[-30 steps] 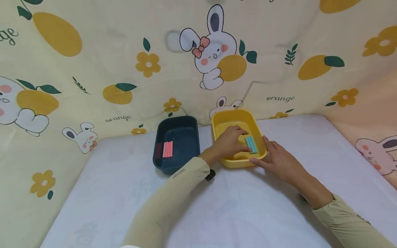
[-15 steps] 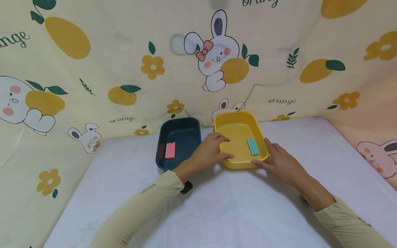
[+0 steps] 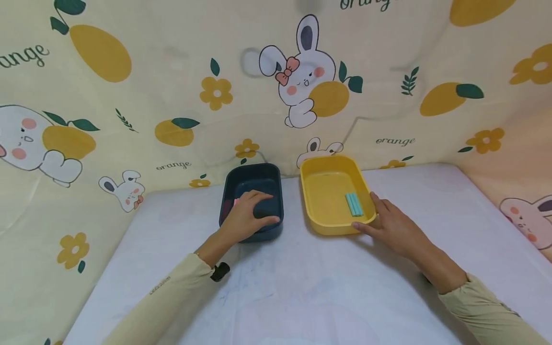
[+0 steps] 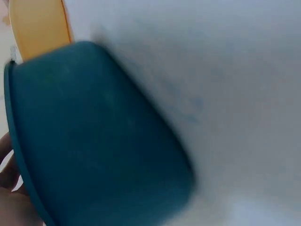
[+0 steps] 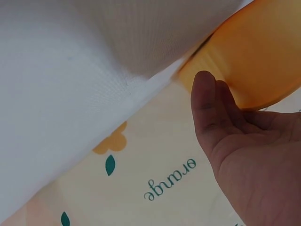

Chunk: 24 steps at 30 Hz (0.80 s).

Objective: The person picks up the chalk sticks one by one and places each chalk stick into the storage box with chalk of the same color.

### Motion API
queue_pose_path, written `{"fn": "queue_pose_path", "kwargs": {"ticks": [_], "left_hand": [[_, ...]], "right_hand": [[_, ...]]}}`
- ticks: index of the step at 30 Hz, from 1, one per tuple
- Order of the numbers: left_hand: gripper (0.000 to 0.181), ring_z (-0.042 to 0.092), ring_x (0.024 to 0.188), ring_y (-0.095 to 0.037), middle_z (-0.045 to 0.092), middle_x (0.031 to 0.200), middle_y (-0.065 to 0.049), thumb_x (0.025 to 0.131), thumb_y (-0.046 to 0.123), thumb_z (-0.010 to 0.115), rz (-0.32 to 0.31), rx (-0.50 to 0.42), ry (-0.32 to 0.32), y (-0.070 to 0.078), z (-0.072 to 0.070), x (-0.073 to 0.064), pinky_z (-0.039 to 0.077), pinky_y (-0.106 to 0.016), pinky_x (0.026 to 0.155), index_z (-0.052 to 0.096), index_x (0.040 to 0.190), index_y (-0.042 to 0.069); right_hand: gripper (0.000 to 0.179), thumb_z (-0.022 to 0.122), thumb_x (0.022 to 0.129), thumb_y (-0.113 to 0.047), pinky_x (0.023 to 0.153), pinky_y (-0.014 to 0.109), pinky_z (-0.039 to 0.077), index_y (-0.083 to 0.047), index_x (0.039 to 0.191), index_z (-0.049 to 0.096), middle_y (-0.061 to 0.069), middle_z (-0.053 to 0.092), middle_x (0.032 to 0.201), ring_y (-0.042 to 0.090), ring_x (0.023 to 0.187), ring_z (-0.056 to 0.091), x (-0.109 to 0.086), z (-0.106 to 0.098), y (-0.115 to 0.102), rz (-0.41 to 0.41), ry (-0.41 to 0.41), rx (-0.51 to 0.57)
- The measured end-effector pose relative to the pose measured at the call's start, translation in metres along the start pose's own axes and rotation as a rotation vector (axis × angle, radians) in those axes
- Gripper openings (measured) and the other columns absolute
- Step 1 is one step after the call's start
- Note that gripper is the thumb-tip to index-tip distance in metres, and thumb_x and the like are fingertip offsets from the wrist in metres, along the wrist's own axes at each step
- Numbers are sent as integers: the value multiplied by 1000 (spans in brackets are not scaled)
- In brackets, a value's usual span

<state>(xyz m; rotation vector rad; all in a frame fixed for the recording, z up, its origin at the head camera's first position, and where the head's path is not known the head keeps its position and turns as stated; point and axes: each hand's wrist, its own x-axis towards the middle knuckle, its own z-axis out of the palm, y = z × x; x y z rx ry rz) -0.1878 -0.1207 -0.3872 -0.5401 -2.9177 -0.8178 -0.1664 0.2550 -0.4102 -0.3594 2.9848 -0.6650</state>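
In the head view, my left hand [image 3: 243, 219] reaches over the dark blue bin [image 3: 252, 170], thumb and fingers spread with nothing between them. Beneath it, only the end of the short pink sticks [image 3: 235, 201] shows; the hand hides the others. My right hand [image 3: 396, 227] holds the near right corner of the yellow bin [image 3: 327, 229], thumb at the front wall and fingers along the right side. Several short turquoise sticks, like chalk, [image 3: 354, 204] lie side by side in that bin. The right wrist view shows fingers [image 5: 205, 101] against the outer wall.
Both bins stand side by side on a white-covered table [image 3: 276, 287], near its back edge. A patterned cloth backdrop [image 3: 207, 158] with rabbits and oranges rises right behind them. In the left wrist view, the blue bin's outer wall [image 4: 94, 136] fills much of the picture.
My left hand has moved left from beside the turquoise sticks in the yellow bin, past its left rim, to above the blue bin. The right hand has kept its place at the yellow bin's corner.
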Motion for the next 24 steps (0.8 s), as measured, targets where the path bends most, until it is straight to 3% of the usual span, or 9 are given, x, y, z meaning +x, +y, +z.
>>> {"fn": "queue_pose_path", "kwargs": {"ticks": [8, 13, 17, 21, 24], "left_hand": [[66, 48, 130, -32, 56, 136, -11, 80, 40, 82, -2, -2, 90, -44, -27, -24, 45, -54, 109, 59, 135, 11], [72, 40, 137, -34, 48, 145, -15, 86, 48, 74, -105, 91, 113, -67, -40, -34, 39, -57, 113, 51, 142, 9], [78, 36, 140, -37, 43, 150, -18, 90, 55, 64, -153, 213, 115, -85, -40, -41, 33, -58, 117, 44, 147, 5], [80, 36, 140, -39, 41, 150, -21, 93, 56, 58, -142, 272, 115, -97, -35, -50, 29, -59, 118, 40, 148, 1], [83, 34, 141, -39, 40, 151, -21, 93, 59, 56, -115, 286, 133, -98, -31, -54, 26, -60, 118, 38, 149, 1]], "right_hand": [[109, 52, 89, -72, 106, 66, 38, -1, 159, 9, 32, 37, 148, 50, 133, 41, 1, 4, 2, -5, 8, 6], [110, 52, 88, -74, 106, 67, 38, -2, 159, 9, 32, 36, 149, 50, 133, 41, 1, 4, 1, 5, 13, 3], [111, 51, 87, -75, 107, 67, 37, -3, 159, 8, 32, 35, 150, 50, 135, 39, 1, 5, 1, 16, 2, 5], [112, 49, 86, -77, 108, 68, 35, -4, 160, 6, 31, 33, 151, 50, 137, 36, 1, 6, 2, 21, -11, -2], [106, 49, 89, -75, 109, 68, 34, -5, 160, 11, 30, 34, 151, 49, 138, 34, -1, 5, 4, 4, 37, -15]]}}
